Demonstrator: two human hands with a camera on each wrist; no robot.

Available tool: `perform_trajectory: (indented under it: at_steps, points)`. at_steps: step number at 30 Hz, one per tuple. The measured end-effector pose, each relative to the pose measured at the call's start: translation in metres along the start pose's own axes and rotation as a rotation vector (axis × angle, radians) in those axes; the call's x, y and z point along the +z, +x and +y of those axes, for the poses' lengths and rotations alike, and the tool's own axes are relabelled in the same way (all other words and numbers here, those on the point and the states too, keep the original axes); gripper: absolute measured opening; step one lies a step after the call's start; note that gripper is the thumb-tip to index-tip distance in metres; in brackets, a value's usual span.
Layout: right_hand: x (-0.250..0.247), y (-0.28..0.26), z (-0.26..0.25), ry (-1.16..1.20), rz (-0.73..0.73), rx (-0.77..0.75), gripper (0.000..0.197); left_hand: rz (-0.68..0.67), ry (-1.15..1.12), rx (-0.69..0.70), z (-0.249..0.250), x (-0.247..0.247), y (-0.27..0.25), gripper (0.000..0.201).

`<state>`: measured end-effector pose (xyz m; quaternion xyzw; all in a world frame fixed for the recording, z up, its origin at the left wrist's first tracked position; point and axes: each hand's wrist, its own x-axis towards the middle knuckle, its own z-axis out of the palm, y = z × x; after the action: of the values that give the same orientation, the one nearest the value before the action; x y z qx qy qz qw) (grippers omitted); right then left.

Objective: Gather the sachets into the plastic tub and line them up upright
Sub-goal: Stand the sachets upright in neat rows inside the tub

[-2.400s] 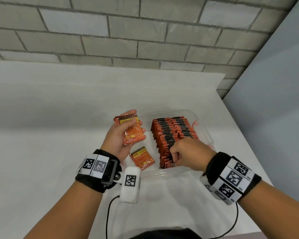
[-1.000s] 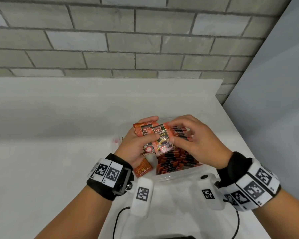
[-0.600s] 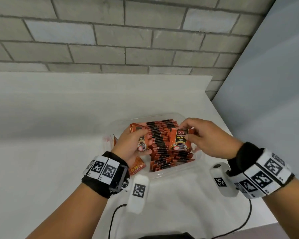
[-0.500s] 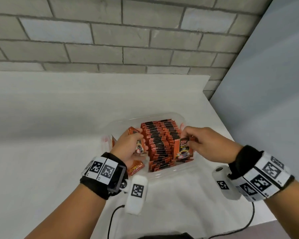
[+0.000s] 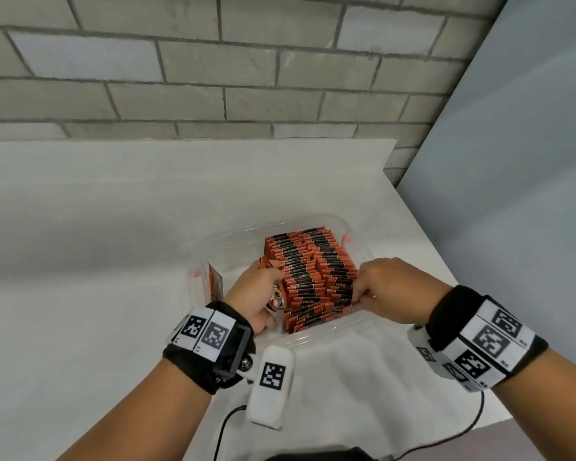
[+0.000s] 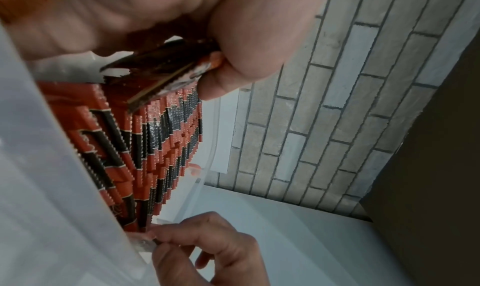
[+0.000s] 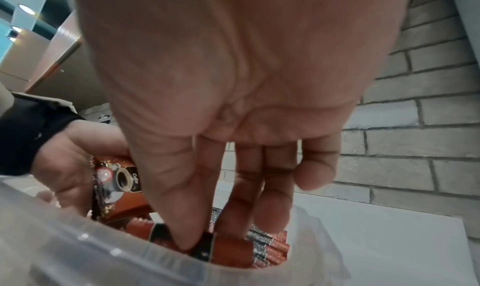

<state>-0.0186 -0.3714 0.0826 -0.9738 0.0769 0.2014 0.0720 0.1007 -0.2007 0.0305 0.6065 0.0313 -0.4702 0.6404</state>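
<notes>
A clear plastic tub point(image 5: 314, 218) on the white table holds two rows of orange-and-black sachets point(image 5: 308, 269) standing upright on the right side. My left hand point(image 5: 264, 288) hovers over the tub's left part and grips a few sachets point(image 5: 277, 295), seen edge-on in the left wrist view point(image 6: 168, 76). My right hand point(image 5: 358, 296) is at the near end of the right row. Its thumb and fingers pinch the top of one sachet point(image 7: 207, 247) that stands low against the tub's near wall.
Another sachet point(image 5: 215, 283) leans against the tub's left wall. A grey brick wall point(image 5: 280, 78) stands behind the table and a plain panel point(image 5: 512, 194) stands on the right. The table's right edge lies close to the tub. Cables point(image 5: 226, 427) trail from my wrists.
My right hand took one sachet from the bunch in my left hand and lowered it into the near end of the right row. My left hand sank lower, still gripping its sachets.
</notes>
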Motion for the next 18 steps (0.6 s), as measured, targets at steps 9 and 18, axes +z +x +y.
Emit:
perform_trajectory:
  at_steps: [9,18]
  points:
    - [-0.004,0.012,-0.004,-0.046,-0.053,0.017,0.011,-0.002,-0.036,-0.019,0.001,0.004,0.002,0.028]
    - [0.003,0.026,-0.001,-0.09,-0.102,0.041,0.009,-0.041,0.001,-0.02,0.001,0.01,0.005,0.031]
